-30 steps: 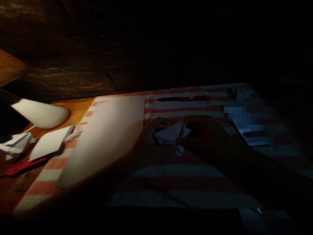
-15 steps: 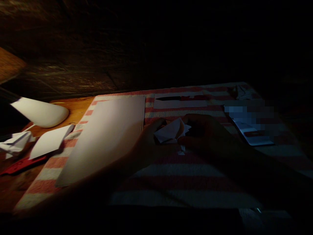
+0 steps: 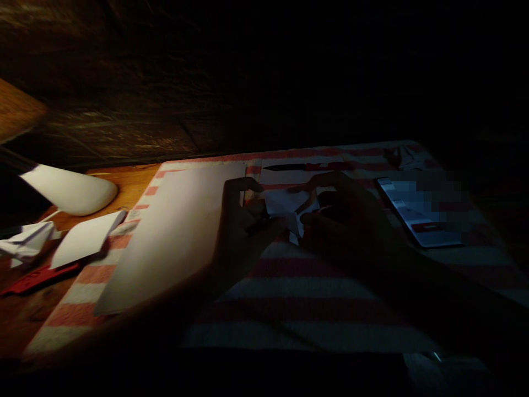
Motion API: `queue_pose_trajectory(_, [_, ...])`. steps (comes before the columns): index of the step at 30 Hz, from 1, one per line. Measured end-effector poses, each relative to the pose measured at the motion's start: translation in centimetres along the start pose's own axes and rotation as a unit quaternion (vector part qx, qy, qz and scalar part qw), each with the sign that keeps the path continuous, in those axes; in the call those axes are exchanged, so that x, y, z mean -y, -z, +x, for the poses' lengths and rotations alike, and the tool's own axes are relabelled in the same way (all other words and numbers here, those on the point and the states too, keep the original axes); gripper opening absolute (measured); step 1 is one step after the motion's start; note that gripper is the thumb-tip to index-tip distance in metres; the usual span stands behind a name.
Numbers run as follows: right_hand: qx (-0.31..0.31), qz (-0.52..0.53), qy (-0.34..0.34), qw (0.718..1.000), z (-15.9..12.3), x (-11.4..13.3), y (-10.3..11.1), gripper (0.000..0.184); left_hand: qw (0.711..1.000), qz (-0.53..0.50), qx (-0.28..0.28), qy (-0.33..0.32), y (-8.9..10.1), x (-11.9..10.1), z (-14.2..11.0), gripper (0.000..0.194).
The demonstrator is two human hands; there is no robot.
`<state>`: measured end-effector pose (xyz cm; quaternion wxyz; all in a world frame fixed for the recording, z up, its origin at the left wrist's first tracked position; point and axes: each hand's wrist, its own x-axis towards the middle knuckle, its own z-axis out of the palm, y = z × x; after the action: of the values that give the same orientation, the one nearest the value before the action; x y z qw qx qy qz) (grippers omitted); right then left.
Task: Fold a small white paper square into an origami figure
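Between my hands is a small piece of folded white paper (image 3: pixel 288 203), with a narrow tip hanging below. My left hand (image 3: pixel 243 218) pinches its left side, thumb below and index finger arched above. On the right edge, my right hand (image 3: pixel 341 212) has its fingers closed round the paper; deep shadow hides much of that grip. Just beyond my hands, a knife (image 3: pixel 308 166) with a dark blade and red handle lies on a small sheet of paper (image 3: pixel 281 176). A large white sheet (image 3: pixel 173 220) lies to the left of my hands.
Everything central rests on a red-and-white striped cloth (image 3: pixel 306 306). To the right lies a lit phone (image 3: pixel 413 215), with folded paper (image 3: pixel 407 158) behind it. At left stand a white lamp base (image 3: pixel 74 190), crumpled folded paper (image 3: pixel 27 242), a white paper piece (image 3: pixel 86 240) and a red-handled object (image 3: pixel 37 278).
My left hand has shifted slightly up and left, its index finger now arched. The folded paper has turned and sits flatter between my fingers. My right-hand fingers have moved up along it.
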<state>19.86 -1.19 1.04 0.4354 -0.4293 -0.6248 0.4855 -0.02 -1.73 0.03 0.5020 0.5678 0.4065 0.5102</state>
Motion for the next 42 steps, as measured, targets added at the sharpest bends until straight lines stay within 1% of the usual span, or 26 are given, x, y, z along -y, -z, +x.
queue_pose_trajectory(2, [-0.002,-0.022,0.023,0.999,0.1,-0.4,-0.1,0.03,0.998,0.045,-0.011,-0.034,0.2,0.1,0.1,0.042])
queue_pose_trajectory(5, [0.018,-0.039,0.029,0.999,0.2,-0.9,-0.2,0.011,0.991,0.122,-0.009,-0.06,0.6,0.5,0.2,0.017])
queue_pose_trajectory(7, [0.038,-0.035,0.019,0.998,0.2,-0.9,-0.2,0.005,0.988,0.14,-0.002,-0.062,0.6,0.6,0.2,0.012])
queue_pose_trajectory(9, [0.059,-0.023,0.007,0.998,0.3,-0.9,-0.1,0.008,0.987,0.151,0.005,-0.059,0.5,0.6,0.1,0.014])
queue_pose_trajectory(11, [0.065,-0.022,0.005,0.998,0.3,-0.8,-0.1,0.006,0.984,0.168,0.008,-0.06,0.4,0.5,0.0,0.015])
queue_pose_trajectory(13, [0.051,-0.034,0.013,0.998,0.3,-0.8,0.0,0.003,0.983,0.173,0.01,-0.06,0.2,0.4,-0.1,0.014])
queue_pose_trajectory(17, [0.024,-0.058,0.013,0.998,0.3,-1.1,-0.2,0.005,0.985,0.166,0.004,-0.054,0.2,0.6,-0.2,0.015])
queue_pose_trajectory(23, [-0.015,-0.053,0.001,0.998,0.1,-1.1,-0.7,0.003,0.99,0.127,0.004,-0.053,0.0,0.9,-0.3,0.013])
queue_pose_trajectory(27, [-0.02,-0.04,-0.014,0.999,0.0,-0.6,-0.8,0.002,0.992,0.111,0.005,-0.061,-0.1,0.8,-0.4,0.01])
queue_pose_trajectory(30, [-0.015,-0.009,-0.019,1.0,-0.1,-0.5,-0.8,0.005,0.992,0.114,0.01,-0.061,-0.1,0.6,-0.5,0.011])
queue_pose_trajectory(34, [-0.016,-0.003,-0.008,1.0,-0.2,-0.8,-0.9,0.008,0.991,0.117,0.014,-0.056,-0.1,0.4,-0.5,0.012])
queue_pose_trajectory(42, [-0.026,-0.088,0.039,0.995,-0.3,-0.8,-0.9,0.005,0.992,0.118,0.006,-0.047,-0.2,0.6,-0.3,0.012])
